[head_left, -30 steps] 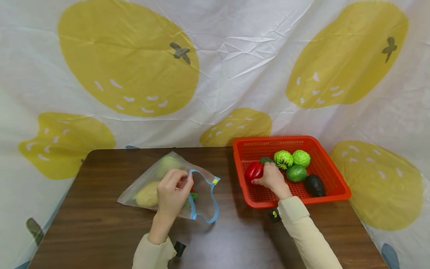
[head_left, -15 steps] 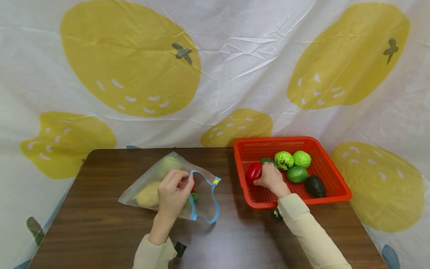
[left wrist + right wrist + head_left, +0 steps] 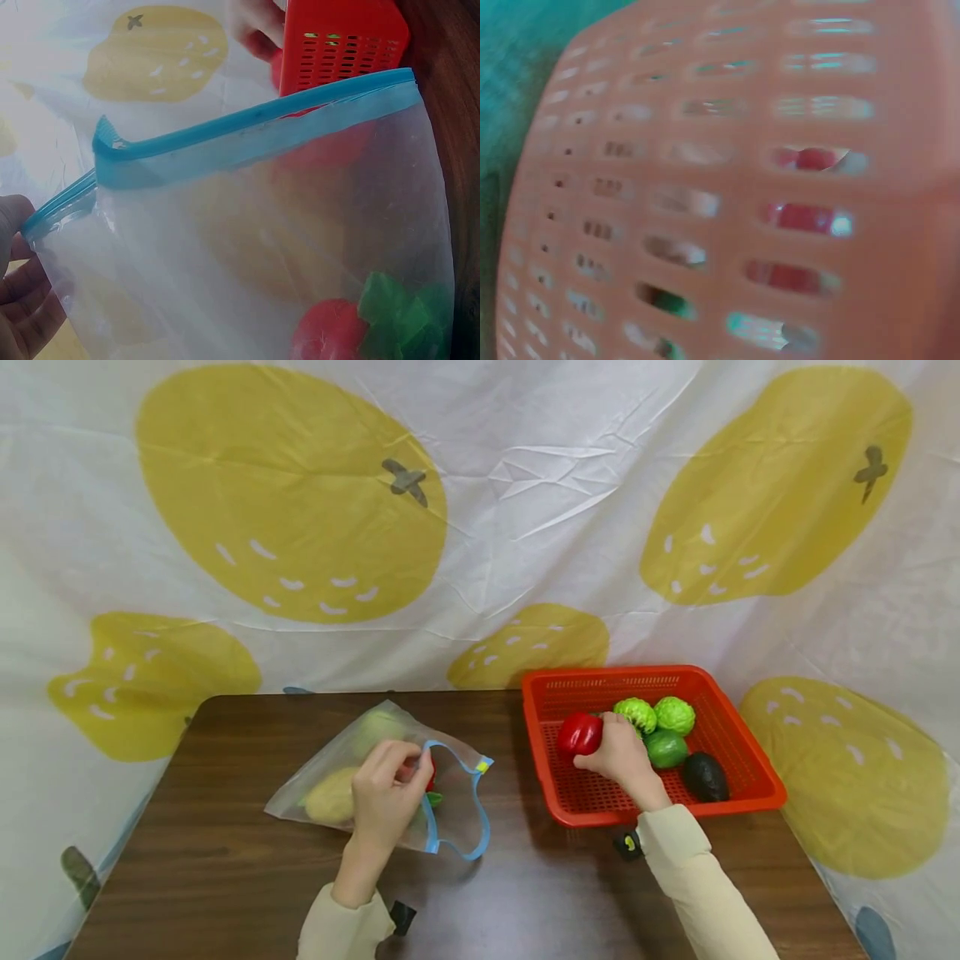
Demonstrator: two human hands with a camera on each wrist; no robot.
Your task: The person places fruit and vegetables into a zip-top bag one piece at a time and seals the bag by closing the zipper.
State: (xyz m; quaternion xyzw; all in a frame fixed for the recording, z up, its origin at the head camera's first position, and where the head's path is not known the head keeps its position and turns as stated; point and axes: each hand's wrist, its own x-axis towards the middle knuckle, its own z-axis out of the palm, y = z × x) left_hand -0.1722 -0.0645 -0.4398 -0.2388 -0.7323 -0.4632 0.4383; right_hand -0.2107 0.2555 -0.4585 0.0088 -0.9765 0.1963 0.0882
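Note:
My left hand (image 3: 386, 785) pinches the blue-edged mouth of a clear zip bag (image 3: 288, 795) that lies on the table. In the left wrist view the bag (image 3: 225, 232) stands partly open, fingers (image 3: 26, 292) at its corner. Inside it show a yellowish thing (image 3: 330, 795), a pale green one (image 3: 377, 727) and a red one (image 3: 326, 330) with green leaves. Over the red basket (image 3: 600, 818), my right hand (image 3: 618, 756) grips a glossy red bell pepper (image 3: 580, 734) from its right side. The right wrist view shows mostly the basket's slotted wall (image 3: 742, 180), with red behind the slots.
Beside my right hand in the basket are two light green, bumpy round things, one at the back (image 3: 673, 716), a smooth green fruit (image 3: 666, 749) and a dark avocado (image 3: 705, 777). Brown table (image 3: 495, 902) spreads in front; a lemon-print cloth (image 3: 517, 527) hangs behind.
My right hand has shifted to the right within the basket, and the red pepper has moved with it. The dark green thing behind it is now hidden. The left hand and bag stay put.

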